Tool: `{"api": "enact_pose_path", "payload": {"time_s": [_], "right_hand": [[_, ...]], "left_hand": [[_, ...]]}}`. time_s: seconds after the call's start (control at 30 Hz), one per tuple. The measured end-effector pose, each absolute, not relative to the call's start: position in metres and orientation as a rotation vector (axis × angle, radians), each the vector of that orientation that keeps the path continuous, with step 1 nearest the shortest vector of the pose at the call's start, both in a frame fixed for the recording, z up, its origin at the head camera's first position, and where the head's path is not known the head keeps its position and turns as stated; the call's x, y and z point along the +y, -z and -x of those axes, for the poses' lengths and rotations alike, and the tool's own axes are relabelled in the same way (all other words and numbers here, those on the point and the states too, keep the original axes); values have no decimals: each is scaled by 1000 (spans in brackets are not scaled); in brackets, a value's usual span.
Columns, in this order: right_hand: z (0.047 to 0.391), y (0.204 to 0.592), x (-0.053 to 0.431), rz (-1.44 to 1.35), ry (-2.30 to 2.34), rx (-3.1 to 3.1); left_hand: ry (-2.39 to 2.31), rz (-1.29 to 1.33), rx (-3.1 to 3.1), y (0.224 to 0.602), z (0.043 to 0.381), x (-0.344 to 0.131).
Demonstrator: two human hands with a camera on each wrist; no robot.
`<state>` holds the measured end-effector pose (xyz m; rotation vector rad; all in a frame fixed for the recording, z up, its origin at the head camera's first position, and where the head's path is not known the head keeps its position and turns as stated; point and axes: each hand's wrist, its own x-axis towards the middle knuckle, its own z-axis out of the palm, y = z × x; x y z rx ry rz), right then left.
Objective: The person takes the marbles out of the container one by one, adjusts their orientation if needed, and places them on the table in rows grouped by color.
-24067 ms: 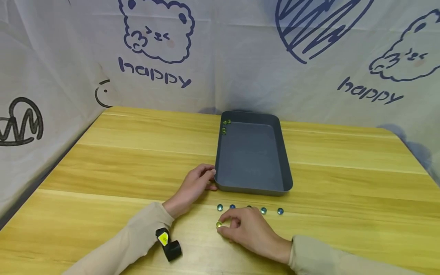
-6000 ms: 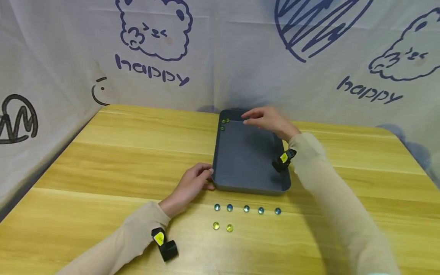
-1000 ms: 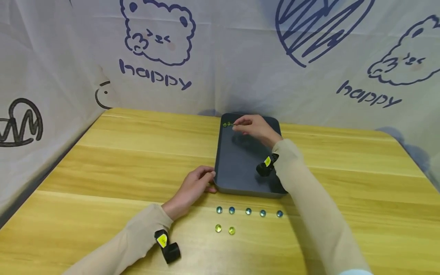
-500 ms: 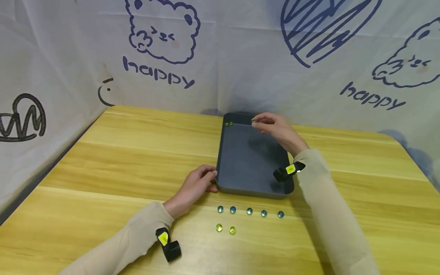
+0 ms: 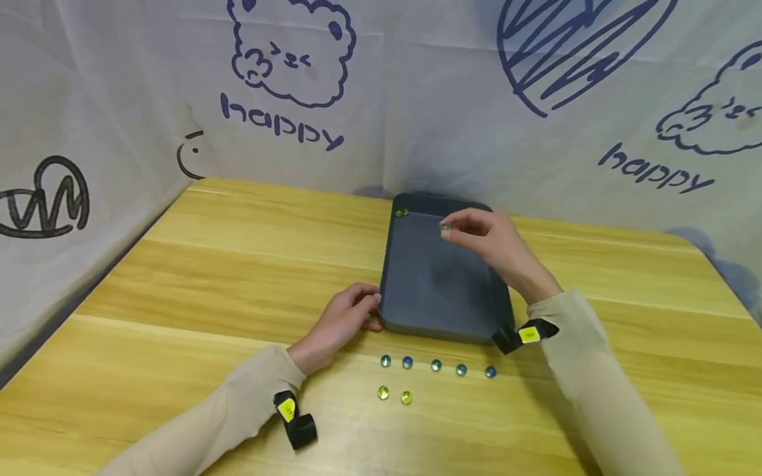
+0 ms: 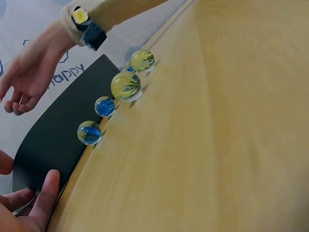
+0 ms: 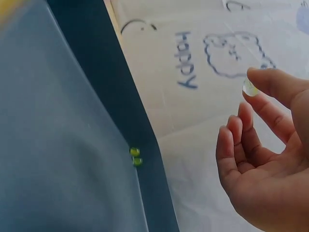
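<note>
In the head view, my right hand (image 5: 500, 248) pinches a clear yellow-green marble (image 5: 445, 227) between thumb and index finger above the grey tray (image 5: 443, 301). The right wrist view shows this held marble (image 7: 249, 87) at the fingertips, the other fingers loosely curled. Two more yellow-green marbles (image 5: 402, 213) sit in the tray's far left corner. My left hand (image 5: 339, 324) holds the tray at its near left corner. Close up, its fingers (image 6: 48, 186) press against the tray's dark outer wall (image 6: 58, 140).
A row of several blue marbles (image 5: 436, 365) lies on the wooden table (image 5: 208, 264) before the tray. Nearer me are two yellow-green marbles, one left (image 5: 383, 393) and one right (image 5: 407, 397). A white drawn-on cloth (image 5: 428, 112) hangs behind the table.
A yellow-green marble has left the tray's left side and is in my right hand. Over the last second that hand moved right and slightly nearer. The left hand keeps its place.
</note>
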<state>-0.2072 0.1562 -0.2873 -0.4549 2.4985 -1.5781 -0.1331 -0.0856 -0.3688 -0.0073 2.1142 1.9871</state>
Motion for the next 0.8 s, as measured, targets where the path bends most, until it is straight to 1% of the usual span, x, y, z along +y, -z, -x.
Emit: {"api": "enact_pose_path", "payload": {"time_s": [0.57, 0.8], "right_hand": [[141, 283, 153, 515, 1612, 2427], [121, 281, 152, 620, 1646, 2369]], "left_hand": [[-1968, 16, 2124, 367, 133, -85], [-1961, 25, 2118, 367, 133, -85]]}}
